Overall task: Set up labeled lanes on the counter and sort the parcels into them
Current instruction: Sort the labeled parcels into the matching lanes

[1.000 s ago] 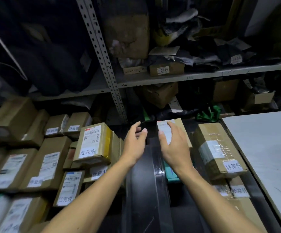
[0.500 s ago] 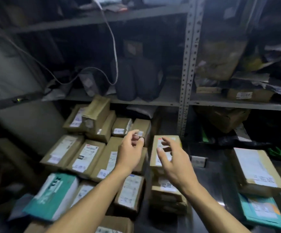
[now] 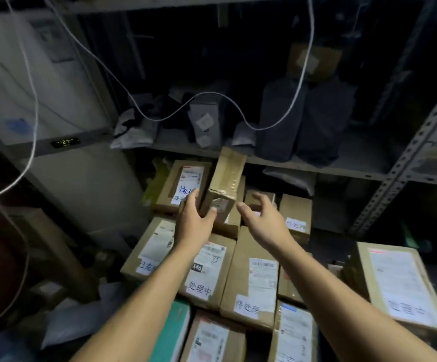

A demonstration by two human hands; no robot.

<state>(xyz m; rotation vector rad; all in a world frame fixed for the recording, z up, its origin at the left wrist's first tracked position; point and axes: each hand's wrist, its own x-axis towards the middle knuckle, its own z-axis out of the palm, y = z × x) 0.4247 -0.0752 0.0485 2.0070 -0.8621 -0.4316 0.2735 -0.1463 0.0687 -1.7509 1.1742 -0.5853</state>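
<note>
Several brown cardboard parcels with white shipping labels and handwritten tags lie packed together on the counter below a shelf. On top of them a narrow taped parcel (image 3: 226,178) stands tilted on end. My left hand (image 3: 193,223) grips its lower left corner, thumb on the front face and fingers round the side. My right hand (image 3: 264,223) hovers just right of it with fingers spread, holding nothing. Tagged parcels lie under my forearms: one (image 3: 207,270) in the middle, another (image 3: 254,280) beside it, a big one (image 3: 400,286) at the right.
A metal shelf (image 3: 303,163) with dark bags (image 3: 303,118) runs above the parcels. White cables (image 3: 212,94) sag in front of it. A white appliance with a green display (image 3: 64,142) stands at the left, a perforated upright (image 3: 408,165) at the right. A teal parcel (image 3: 173,333) lies near the front.
The view has swung left to the big stack of parcels. Both hands moved up to the tilted taped parcel, and my left hand took hold of it.
</note>
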